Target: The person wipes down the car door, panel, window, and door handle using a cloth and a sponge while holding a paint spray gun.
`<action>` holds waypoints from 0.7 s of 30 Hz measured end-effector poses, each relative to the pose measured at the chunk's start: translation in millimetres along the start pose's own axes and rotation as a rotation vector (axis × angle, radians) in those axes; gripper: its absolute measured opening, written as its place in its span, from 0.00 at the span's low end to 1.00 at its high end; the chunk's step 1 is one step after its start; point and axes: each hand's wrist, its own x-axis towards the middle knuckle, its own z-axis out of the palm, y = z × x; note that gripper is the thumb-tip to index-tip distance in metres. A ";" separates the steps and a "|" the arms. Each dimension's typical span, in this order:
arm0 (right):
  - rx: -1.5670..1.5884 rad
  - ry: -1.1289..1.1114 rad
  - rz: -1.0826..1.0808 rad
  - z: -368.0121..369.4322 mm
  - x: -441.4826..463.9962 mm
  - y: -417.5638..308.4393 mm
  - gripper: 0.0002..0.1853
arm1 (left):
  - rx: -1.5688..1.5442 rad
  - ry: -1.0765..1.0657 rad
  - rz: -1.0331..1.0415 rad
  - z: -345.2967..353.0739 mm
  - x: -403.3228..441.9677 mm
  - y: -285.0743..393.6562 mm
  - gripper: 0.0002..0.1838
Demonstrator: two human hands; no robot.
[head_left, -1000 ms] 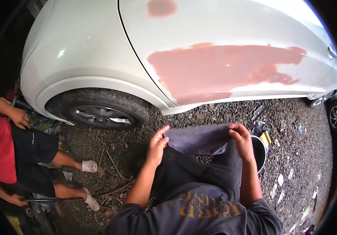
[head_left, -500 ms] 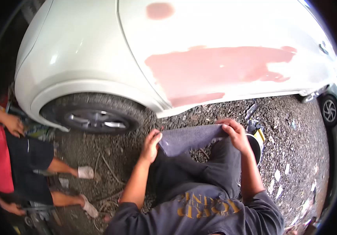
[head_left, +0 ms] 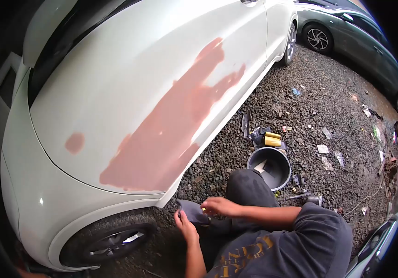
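Note:
A dark grey sheet of sandpaper (head_left: 190,209) is between my two hands, low in the head view, beside the front wheel. My left hand (head_left: 188,227) grips its near side, thumb and fingers closed on it. Across its right part lies my right hand (head_left: 221,206), fingers closed at the sheet's edge; a small yellow spot shows by the fingertips. Just beyond is the white car's door (head_left: 129,102), with a large pinkish filler patch (head_left: 166,134) and a small round pinkish spot (head_left: 75,143).
A dark bucket (head_left: 284,178) with a pale piece inside stands by my knee. Yellow rolls (head_left: 272,139) and dark scraps lie behind it. The front tyre (head_left: 83,236) is close on the left. Paper scraps (head_left: 322,148) dot the gravel; a dark green car (head_left: 347,37) stands behind.
My view has swung right along the white car, and the co-worker at left has dropped out of it. My hands have come closer together, and the sheet no longer stretches wide between them.

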 end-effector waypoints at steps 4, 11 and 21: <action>0.554 -0.003 0.031 -35.5 15.7 1.1 0.27 | 0.557 -0.377 0.481 33.1 -24.2 74.4 0.14; 0.940 -0.080 0.008 -64.4 16.7 -6.9 0.36 | 0.555 -0.667 0.796 44.1 -43.1 69.9 0.19; 1.080 0.098 -0.061 -106.5 32.8 -1.1 0.43 | 1.481 -0.537 0.469 -51.6 -22.8 -46.5 0.41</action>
